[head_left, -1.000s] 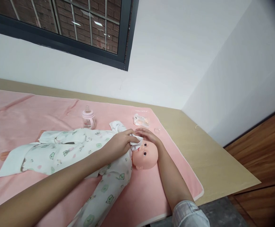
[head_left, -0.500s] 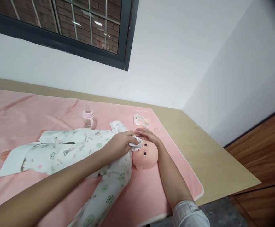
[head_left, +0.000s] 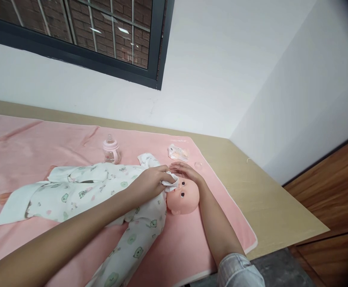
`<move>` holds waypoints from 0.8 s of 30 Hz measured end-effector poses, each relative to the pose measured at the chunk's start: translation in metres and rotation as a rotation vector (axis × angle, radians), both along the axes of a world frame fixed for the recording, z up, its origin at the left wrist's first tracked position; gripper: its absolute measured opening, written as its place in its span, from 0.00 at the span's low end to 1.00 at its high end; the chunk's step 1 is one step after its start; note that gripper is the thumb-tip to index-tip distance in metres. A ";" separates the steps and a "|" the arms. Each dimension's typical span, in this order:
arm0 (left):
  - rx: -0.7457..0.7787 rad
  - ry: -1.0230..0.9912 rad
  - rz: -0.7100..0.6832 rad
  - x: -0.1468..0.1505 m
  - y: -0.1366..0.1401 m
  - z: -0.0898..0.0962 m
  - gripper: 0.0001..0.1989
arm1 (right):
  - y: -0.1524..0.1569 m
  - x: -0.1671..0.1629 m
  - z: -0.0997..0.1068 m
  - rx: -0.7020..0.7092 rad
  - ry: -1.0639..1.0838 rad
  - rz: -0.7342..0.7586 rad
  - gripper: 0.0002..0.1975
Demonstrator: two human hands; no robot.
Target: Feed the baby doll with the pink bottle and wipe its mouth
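A baby doll (head_left: 190,201) lies on its back on the pink blanket (head_left: 188,243), its head to the right. It wears a white printed sleepsuit (head_left: 90,187). My left hand (head_left: 152,180) reaches across the doll's chest and pinches a white cloth or tissue (head_left: 171,183) against the face, beside the mouth. Along the far side of the doll's head lies my right hand (head_left: 186,171), fingers stretched out and together, with the wrist close to the crown. The cloth and my left hand cover part of the lower face.
A pink-topped baby bottle (head_left: 111,151) stands beyond the doll's body. Beyond my right hand are a crumpled clear packet (head_left: 177,152) and a small clear round piece (head_left: 198,164). The wooden surface (head_left: 269,203) ends at the right; behind are a wall and a window (head_left: 117,36).
Both hands keep their places at the doll's head, with the cloth still at the mouth. Only the camera view has shifted slightly.
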State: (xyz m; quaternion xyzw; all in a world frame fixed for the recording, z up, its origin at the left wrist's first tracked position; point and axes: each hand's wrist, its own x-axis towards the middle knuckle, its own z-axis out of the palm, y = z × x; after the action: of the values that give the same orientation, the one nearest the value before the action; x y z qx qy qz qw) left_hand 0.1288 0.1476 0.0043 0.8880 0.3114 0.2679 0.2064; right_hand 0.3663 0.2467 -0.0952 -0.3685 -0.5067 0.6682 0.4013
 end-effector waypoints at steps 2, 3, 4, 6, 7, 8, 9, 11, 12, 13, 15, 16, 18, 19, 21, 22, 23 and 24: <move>0.018 -0.047 0.004 -0.003 0.001 0.000 0.17 | -0.002 0.000 0.001 0.002 0.015 0.006 0.18; 0.040 -0.075 0.008 -0.005 0.002 0.001 0.16 | -0.003 0.000 0.002 0.005 0.026 0.006 0.19; 0.066 -0.099 0.018 -0.008 0.004 0.001 0.15 | -0.003 0.001 0.003 0.011 0.036 0.001 0.19; 0.119 -0.129 0.061 -0.014 0.008 0.004 0.14 | -0.005 0.003 0.008 0.043 0.043 -0.023 0.19; 0.137 -0.132 0.091 -0.017 0.010 0.005 0.14 | -0.005 0.004 0.013 0.070 0.038 -0.042 0.18; 0.146 -0.135 0.121 -0.021 0.013 0.007 0.14 | -0.007 0.004 0.020 0.108 0.026 -0.059 0.17; 0.150 -0.140 0.152 -0.024 0.015 0.009 0.13 | -0.009 0.004 0.029 0.157 0.008 -0.071 0.16; 0.151 -0.149 0.199 -0.030 0.020 0.013 0.13 | -0.018 0.001 0.052 0.285 -0.047 -0.062 0.15; 0.150 -0.150 0.215 -0.033 0.022 0.015 0.13 | -0.024 -0.003 0.065 0.366 -0.084 -0.035 0.15; 0.150 -0.150 0.227 -0.036 0.024 0.016 0.13 | -0.032 -0.007 0.080 0.450 -0.131 0.007 0.14; 0.146 -0.141 0.238 -0.040 0.027 0.019 0.13 | -0.050 -0.020 0.106 0.649 -0.264 0.064 0.13; 0.144 -0.137 0.238 -0.042 0.028 0.020 0.13 | -0.060 -0.028 0.117 0.735 -0.334 0.092 0.12; 0.137 -0.129 0.230 -0.044 0.029 0.023 0.13 | -0.077 -0.043 0.133 0.879 -0.506 0.132 0.11; 0.129 -0.124 0.220 -0.045 0.028 0.025 0.13 | -0.084 -0.050 0.137 0.935 -0.602 0.123 0.11; 0.109 -0.116 0.191 -0.048 0.027 0.029 0.13 | -0.094 -0.061 0.142 1.017 -0.779 0.051 0.11; 0.098 -0.113 0.183 -0.049 0.026 0.031 0.12 | -0.097 -0.064 0.142 1.047 -0.839 0.000 0.12; 0.088 -0.112 0.184 -0.050 0.025 0.033 0.12 | -0.100 -0.066 0.142 1.070 -0.875 -0.045 0.12; 0.081 -0.112 0.195 -0.052 0.025 0.034 0.12 | -0.101 -0.067 0.142 1.087 -0.890 -0.079 0.12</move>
State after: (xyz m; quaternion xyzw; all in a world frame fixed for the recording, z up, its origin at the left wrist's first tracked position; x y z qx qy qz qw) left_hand 0.0766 0.1726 0.0387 0.8447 0.3733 0.3484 0.1605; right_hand 0.2990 0.1459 0.0472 -0.3723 -0.8711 0.0909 0.3071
